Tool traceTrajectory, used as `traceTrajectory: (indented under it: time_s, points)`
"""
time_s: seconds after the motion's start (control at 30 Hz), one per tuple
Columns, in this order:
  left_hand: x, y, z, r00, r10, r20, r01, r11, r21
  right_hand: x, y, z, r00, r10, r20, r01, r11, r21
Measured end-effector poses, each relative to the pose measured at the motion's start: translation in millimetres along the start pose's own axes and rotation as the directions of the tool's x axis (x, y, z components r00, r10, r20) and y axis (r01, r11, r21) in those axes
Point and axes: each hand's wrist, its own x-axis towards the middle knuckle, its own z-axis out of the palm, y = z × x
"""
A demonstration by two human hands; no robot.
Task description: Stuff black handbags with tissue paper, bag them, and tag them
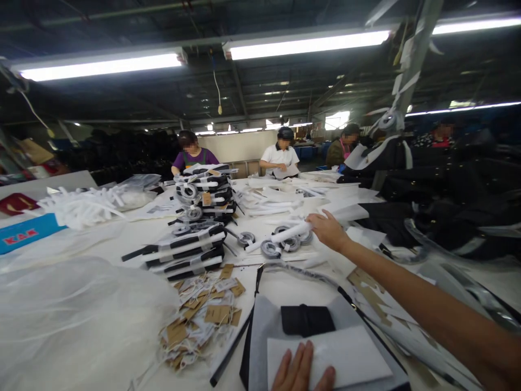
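My left hand (pixel 303 369) lies flat with fingers spread on a folded white sheet (pixel 350 355). Under that sheet is a bag (pixel 260 320) with a grey covering, black edges and a plastic-wrapped strap (pixel 301 269); a black flap (pixel 307 319) shows above the sheet. Farther out, my right hand (pixel 329 232) reaches forward, its fingers closed around the near end of a white roll (pixel 291 232). Beside this roll lie several wrapped coils of strap (pixel 271 248).
Brown tags with strings (pixel 217 314) are heaped left of the bag. Wrapped black bundles (pixel 191 252) are stacked behind them. Clear plastic (pixel 81 320) covers the left. Black bags (pixel 459 217) pile up at right. Co-workers (pixel 280 155) are across the table.
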Motion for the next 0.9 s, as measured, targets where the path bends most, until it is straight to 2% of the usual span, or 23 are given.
traceTrajectory:
  time_s: [0.1,0.13,0.17,0.2,0.27,0.3,0.37,0.4,0.5,0.6,0.7,0.8,0.9]
  points:
    - [11,-16,-26.6,0.963,0.168,0.212,-0.166,0.986,-0.027,-28,-19,-40,0.993,0.015,-0.114,-0.008,0.998,0.058]
    - [19,-20,-36.1,0.919,0.215,0.330,-0.204,0.977,-0.066,-45,-28,-54,0.991,0.004,-0.135,0.008,0.996,0.087]
    - [29,-23,-45.2,0.849,0.260,0.460,-0.221,0.965,-0.138,-64,-37,-69,0.988,-0.014,-0.151,0.032,0.993,0.117]
    - [41,-25,-53.3,0.745,0.264,0.613,-0.187,0.964,-0.189,-86,-47,-83,0.980,-0.064,-0.189,0.097,0.981,0.169]
    - [66,-28,-64.9,0.568,0.215,0.794,-0.047,0.972,-0.230,-135,-69,-109,0.967,-0.136,-0.215,0.186,0.954,0.234]
    - [79,-30,-68.1,0.462,0.188,0.867,0.036,0.972,-0.230,-160,-80,-120,0.966,-0.150,-0.211,0.201,0.947,0.249]
    - [101,-34,-70.7,0.280,0.200,0.939,0.142,0.959,-0.246,-207,-105,-135,0.970,-0.178,-0.165,0.216,0.942,0.257]
    - [111,-37,-70.8,0.233,0.240,0.942,0.157,0.947,-0.280,-228,-117,-138,0.971,-0.179,-0.157,0.214,0.947,0.242]
    - [133,-44,-70.7,0.191,0.276,0.942,0.209,0.926,-0.314,-276,-153,-128,0.976,-0.160,-0.147,0.187,0.963,0.196]
    - [146,-48,-73.0,0.143,0.288,0.947,0.255,0.914,-0.316,-299,-182,-101,0.984,-0.072,-0.162,0.104,0.974,0.201]
    - [152,-46,-76.9,0.123,0.284,0.951,0.271,0.912,-0.307,-301,-202,-73,0.983,0.026,-0.183,0.016,0.975,0.222]
    - [151,-41,-79.8,0.140,0.263,0.955,0.287,0.912,-0.293,-294,-216,-51,0.969,0.110,-0.220,-0.056,0.970,0.237]
    - [143,-35,-79.3,0.147,0.244,0.959,0.263,0.925,-0.275,-288,-228,-33,0.947,0.153,-0.282,-0.069,0.955,0.287]
